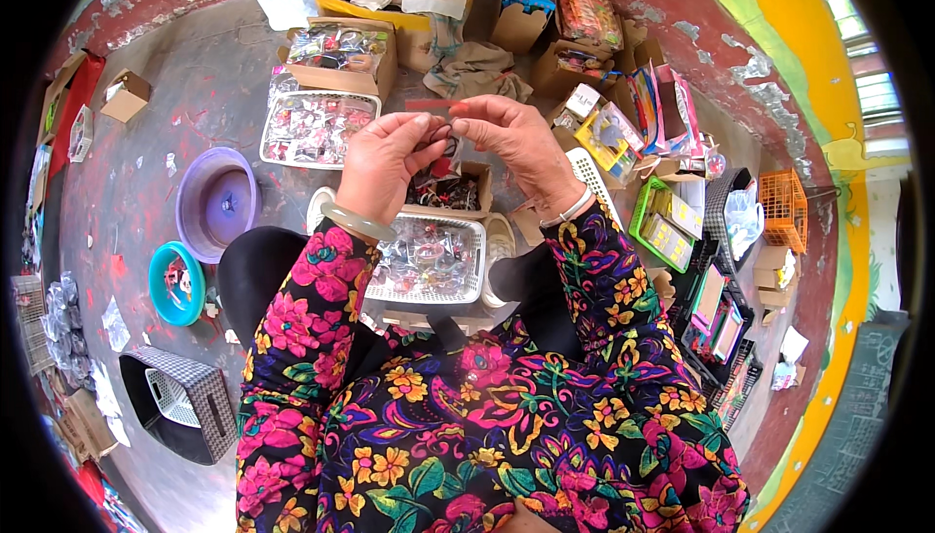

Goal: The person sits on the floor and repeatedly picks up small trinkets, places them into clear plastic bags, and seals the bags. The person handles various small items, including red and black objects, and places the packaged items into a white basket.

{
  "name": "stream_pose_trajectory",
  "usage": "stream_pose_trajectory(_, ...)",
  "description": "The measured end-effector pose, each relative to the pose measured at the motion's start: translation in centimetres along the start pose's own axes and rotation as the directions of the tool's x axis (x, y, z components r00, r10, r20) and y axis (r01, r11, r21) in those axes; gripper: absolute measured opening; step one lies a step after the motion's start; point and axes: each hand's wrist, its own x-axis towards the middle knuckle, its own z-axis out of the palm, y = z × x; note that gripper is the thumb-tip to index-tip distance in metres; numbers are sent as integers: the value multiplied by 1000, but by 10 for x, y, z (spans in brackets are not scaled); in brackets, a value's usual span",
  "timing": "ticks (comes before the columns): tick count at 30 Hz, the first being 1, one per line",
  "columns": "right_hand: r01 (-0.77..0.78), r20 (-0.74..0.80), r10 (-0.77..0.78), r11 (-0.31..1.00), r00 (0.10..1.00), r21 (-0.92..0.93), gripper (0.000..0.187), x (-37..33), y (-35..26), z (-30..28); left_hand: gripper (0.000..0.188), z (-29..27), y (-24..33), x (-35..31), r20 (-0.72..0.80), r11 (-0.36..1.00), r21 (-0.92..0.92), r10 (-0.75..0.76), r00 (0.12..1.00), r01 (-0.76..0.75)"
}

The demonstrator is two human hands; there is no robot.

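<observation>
My left hand (382, 155) and my right hand (526, 151) are raised in front of me, their fingertips meeting in a pinch. Whatever small thing lies between them is mostly hidden by the fingers. A thin red strip (429, 105) shows just beyond the fingertips, beside my right index finger; I cannot tell which hand holds it. Under the hands, a cardboard box (484, 183) contains dark small items. Closer to my lap, a white plastic basket (467, 290) is filled with small items in clear packets.
Another white basket (273, 148) of packets stands ahead left, near a purple basin (185, 207) and a teal basin (158, 285). Cardboard boxes (390, 71) line the far wall. On the right are a green crate (638, 231), black crates (745, 324) and an orange crate (784, 207).
</observation>
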Motion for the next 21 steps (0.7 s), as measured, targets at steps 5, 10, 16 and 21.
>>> stream_pose_trajectory(5, 93, -80, -93, 996, 992, 6, 16, 3, 14, -8, 20, 2, -4, 0, 42, 1000, 3, -28, 999, 28)
stream_pose_trajectory(10, 34, -63, -27, 992, 998, 122, 16, 4, 16, -10, 22, 5, 0, -2, 31, 998, -32, -57, 998, 58)
stream_pose_trajectory(16, 10, -101, 10, 981, 995, 192, 14, 2, 13, -6, 23, 5, 2, -1, 52, 995, -48, -83, 995, 86)
stream_pose_trajectory(21, 7, -96, 7, 990, 995, 141, 10, 1, 2, 3, 20, 5, 0, -1, 29, 997, 78, -12, 1000, 10)
